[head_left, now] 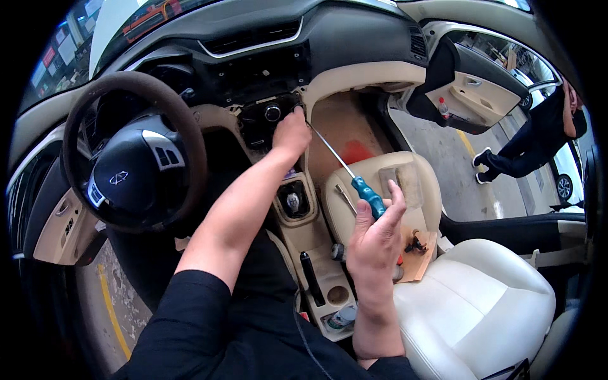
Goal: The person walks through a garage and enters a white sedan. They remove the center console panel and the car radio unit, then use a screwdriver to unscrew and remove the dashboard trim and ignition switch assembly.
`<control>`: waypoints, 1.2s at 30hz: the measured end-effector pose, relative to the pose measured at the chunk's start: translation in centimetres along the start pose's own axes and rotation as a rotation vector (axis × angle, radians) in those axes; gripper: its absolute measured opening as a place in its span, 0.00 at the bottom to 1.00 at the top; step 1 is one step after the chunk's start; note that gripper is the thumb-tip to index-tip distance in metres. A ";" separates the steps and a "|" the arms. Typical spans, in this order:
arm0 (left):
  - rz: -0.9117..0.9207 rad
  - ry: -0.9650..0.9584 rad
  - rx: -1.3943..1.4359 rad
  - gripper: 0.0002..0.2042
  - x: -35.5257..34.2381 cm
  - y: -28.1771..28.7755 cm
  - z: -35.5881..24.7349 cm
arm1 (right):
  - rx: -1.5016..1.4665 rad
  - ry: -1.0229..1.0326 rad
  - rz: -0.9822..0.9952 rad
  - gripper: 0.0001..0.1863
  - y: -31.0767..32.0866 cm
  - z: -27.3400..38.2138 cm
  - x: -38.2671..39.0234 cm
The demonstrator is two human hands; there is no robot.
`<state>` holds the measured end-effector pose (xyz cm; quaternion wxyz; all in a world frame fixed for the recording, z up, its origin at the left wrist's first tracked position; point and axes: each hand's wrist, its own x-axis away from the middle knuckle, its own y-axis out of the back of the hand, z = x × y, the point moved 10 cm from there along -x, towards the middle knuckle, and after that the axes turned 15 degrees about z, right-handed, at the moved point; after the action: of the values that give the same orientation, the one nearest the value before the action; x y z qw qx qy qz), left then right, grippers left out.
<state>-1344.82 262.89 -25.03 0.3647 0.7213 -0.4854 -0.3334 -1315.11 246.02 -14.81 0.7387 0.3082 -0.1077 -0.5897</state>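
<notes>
My right hand [377, 247] grips the teal handle of a long screwdriver [373, 199], with its palm side turned up and a finger raised. The thin metal shaft slants up and left, its tip end close by my left hand [292, 133]. That hand rests at the right edge of the climate control panel [256, 120], its fingers curled in against the trim. What lies under those fingers is hidden. A round knob sits on the panel. Above it, the dashboard's centre opening [266, 73] shows bare dark mounting parts.
A steering wheel [82, 164] stands at left. Between the seats are the gear lever [292, 201] and handbrake [311, 278]. The passenger seat [430, 183] bears a cardboard piece [421, 263] with small dark parts. Through the open passenger door [468, 95], a person [538, 133] stands outside.
</notes>
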 end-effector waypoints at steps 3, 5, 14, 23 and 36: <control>0.124 -0.016 -0.255 0.11 -2.5 -1.3 -1.1 | 0.065 0.421 -0.061 0.22 0.4 1.9 -0.6; 0.135 -0.140 -0.462 0.08 -3.0 -1.5 -2.2 | 0.045 0.500 0.002 0.28 1.0 3.3 -0.7; 0.126 -0.296 -0.748 0.05 -3.4 -2.5 -2.8 | -0.096 0.026 0.128 0.19 0.7 -1.3 -0.7; 0.201 -0.368 -0.805 0.09 -4.0 -3.1 -2.9 | -0.033 0.018 0.111 0.21 1.2 -1.5 -0.9; 0.219 -0.341 -0.835 0.05 -3.3 -2.7 -4.9 | 0.071 0.264 -0.002 0.18 2.2 -0.7 -1.0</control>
<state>-1340.54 267.72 -24.41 0.5720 0.3922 -0.4360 -0.5735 -1313.26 247.40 -13.90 0.7345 0.4091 -0.0298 -0.5407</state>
